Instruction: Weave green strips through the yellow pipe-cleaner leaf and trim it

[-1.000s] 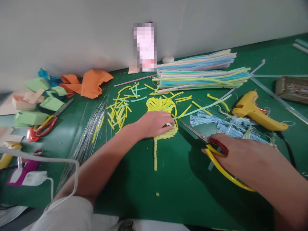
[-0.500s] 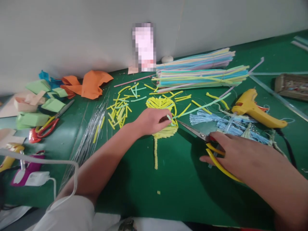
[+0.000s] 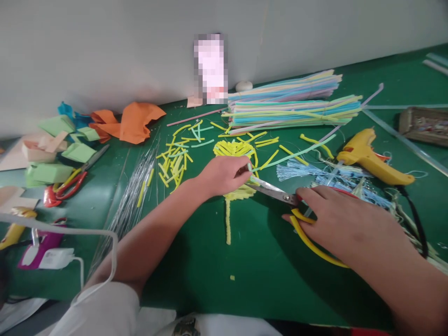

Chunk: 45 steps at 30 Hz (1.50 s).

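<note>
My left hand [image 3: 229,175] pinches a mint-green pipe cleaner [image 3: 297,154] near its bent end, while its long part slants out to the right. Under that hand lies a yellow leaf shape made of pipe cleaners [image 3: 233,150], with a yellow stem pointing toward me; the hand covers its middle. My right hand [image 3: 336,214] grips a pair of scissors [image 3: 276,192] by the red and yellow handles. The blades reach left to the left fingertips, spread around or beside the mint-green end; which one I cannot tell.
Short cut yellow pieces [image 3: 173,163] lie left of the leaf shape. Pipe cleaner bundles [image 3: 294,112] sit behind. To the right are a yellow glue gun [image 3: 374,158] and blue tassels [image 3: 297,171]. Thin wires [image 3: 131,200], another pair of scissors [image 3: 72,185] and folded papers [image 3: 58,126] are left.
The scissors have moved left, bringing their blades to the mint-green pipe cleaner at my left fingertips. My left hand stays almost in place.
</note>
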Motion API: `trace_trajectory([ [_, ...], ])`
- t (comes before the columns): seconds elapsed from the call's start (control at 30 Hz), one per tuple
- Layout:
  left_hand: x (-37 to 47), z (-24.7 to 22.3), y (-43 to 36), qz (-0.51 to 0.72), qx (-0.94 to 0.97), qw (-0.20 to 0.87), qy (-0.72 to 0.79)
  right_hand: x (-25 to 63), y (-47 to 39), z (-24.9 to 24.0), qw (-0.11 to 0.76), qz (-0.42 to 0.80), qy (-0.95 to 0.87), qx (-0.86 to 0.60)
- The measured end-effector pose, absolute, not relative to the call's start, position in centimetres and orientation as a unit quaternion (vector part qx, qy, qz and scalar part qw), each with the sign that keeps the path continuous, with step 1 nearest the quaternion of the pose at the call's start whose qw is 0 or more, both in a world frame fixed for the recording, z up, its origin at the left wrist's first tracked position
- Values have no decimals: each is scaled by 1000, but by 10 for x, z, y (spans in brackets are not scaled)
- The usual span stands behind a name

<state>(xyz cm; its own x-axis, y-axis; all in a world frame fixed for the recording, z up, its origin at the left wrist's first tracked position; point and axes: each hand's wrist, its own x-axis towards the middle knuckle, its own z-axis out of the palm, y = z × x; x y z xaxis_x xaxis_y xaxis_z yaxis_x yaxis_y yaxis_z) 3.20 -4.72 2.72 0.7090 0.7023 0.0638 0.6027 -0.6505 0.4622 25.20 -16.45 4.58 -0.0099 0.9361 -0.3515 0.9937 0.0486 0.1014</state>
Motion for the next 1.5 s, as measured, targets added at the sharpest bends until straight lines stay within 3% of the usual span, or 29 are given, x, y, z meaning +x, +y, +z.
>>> trace_trajectory([
  [0.63,36,22,-49,127,903,199,358,234,-156,42,144,-42,719,679],
  [1.03,36,7,-48,226,916,175,282,222,-152,46,150,-57,707,689],
  [1.5,33,5,-45,252,857,297,338,221,-149,42,156,-76,717,675],
])
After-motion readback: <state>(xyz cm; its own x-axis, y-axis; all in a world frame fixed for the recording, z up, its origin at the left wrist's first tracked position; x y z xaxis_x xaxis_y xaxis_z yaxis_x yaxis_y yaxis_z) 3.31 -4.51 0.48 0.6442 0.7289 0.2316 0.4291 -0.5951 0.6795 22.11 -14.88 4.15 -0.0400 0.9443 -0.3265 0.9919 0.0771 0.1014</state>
